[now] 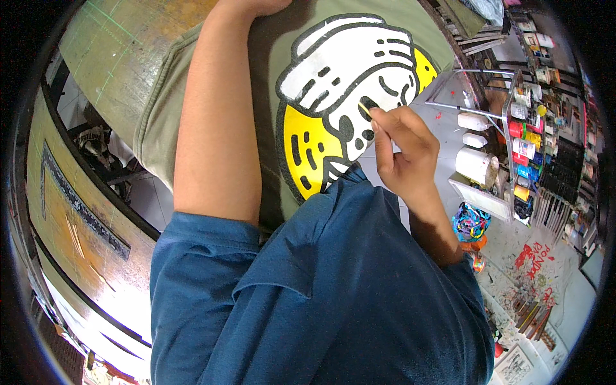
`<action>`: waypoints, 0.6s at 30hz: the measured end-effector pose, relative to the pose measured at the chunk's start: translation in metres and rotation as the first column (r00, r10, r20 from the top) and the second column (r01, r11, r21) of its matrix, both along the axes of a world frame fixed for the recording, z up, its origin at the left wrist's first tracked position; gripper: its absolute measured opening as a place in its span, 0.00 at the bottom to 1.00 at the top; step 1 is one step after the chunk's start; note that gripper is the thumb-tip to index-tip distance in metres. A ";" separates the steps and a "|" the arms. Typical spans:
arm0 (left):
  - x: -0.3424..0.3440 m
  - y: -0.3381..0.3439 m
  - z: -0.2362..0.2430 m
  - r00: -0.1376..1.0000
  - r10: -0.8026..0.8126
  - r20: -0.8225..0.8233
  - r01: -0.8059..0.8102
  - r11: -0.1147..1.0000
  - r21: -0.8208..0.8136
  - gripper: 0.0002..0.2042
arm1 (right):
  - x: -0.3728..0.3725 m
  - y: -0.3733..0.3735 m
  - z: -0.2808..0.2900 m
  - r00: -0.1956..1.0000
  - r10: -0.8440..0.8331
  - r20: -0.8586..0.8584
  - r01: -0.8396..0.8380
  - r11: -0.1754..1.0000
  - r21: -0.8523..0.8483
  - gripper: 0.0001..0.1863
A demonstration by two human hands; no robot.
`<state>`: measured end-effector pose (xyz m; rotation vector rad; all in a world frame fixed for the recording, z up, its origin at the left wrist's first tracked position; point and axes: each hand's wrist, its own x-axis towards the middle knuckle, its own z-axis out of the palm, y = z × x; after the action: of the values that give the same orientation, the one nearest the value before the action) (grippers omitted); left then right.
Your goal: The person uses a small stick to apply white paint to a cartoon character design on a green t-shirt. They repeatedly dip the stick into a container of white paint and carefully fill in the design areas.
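Note:
An olive-green T-shirt (269,141) lies over a worktable, printed with a white, black and yellow cartoon figure (340,64). My right hand (404,147) pinches a thin pale stick (366,109), its end over a black shape on the printed face. My left forearm stretches across the shirt to my left hand (263,6), which is cut off by the top edge; its fingers are hidden.
A board (96,282) with a metal square (83,212) and thin sticks (76,237) is on the left. At the right stand a rack of several paint tubs (523,147), a white bucket (475,167) and a pile of multicoloured stuff (470,221) above a paint-marked floor.

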<state>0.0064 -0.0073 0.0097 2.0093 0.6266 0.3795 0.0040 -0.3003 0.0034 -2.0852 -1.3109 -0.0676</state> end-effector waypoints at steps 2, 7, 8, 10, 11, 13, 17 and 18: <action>0.001 0.001 -0.002 1.000 0.001 -0.004 -0.001 1.000 -0.005 0.08 | -0.001 -0.001 0.000 1.000 0.025 -0.001 -0.025 1.000 -0.016 0.11; 0.006 0.007 -0.012 1.000 -0.017 0.013 0.018 0.999 -0.040 0.08 | -0.002 0.000 0.002 1.000 0.014 -0.010 -0.014 1.000 0.006 0.12; 0.005 0.006 -0.010 1.000 -0.019 0.015 0.019 1.000 -0.023 0.08 | -0.003 0.000 0.003 0.999 0.034 -0.027 -0.033 0.999 0.016 0.12; 0.001 0.003 -0.005 1.000 -0.020 0.020 0.020 1.000 0.007 0.08 | -0.004 0.000 0.002 0.999 0.045 -0.011 -0.045 0.999 -0.012 0.12; 0.001 0.003 -0.006 0.999 -0.022 0.024 0.022 1.000 0.006 0.08 | -0.004 0.000 0.001 0.999 0.051 -0.004 -0.051 0.998 -0.026 0.12; 0.001 0.005 -0.009 0.999 -0.029 0.031 0.029 1.000 0.007 0.08 | -0.002 0.000 0.001 1.000 0.011 -0.003 -0.011 1.000 -0.012 0.12; 0.003 0.004 -0.007 1.000 -0.019 0.004 0.019 1.000 -0.016 0.08 | -0.004 0.000 -0.001 0.991 0.109 -0.077 -0.105 0.992 0.063 0.13; 0.005 0.006 -0.011 1.000 -0.019 0.008 0.019 0.999 -0.029 0.08 | -0.004 0.001 -0.001 0.993 0.101 -0.064 -0.098 0.994 0.055 0.13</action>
<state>0.0118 -0.0009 -0.0016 1.9845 0.6047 0.3643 0.0005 -0.2997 0.0022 -1.9586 -1.3562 0.0112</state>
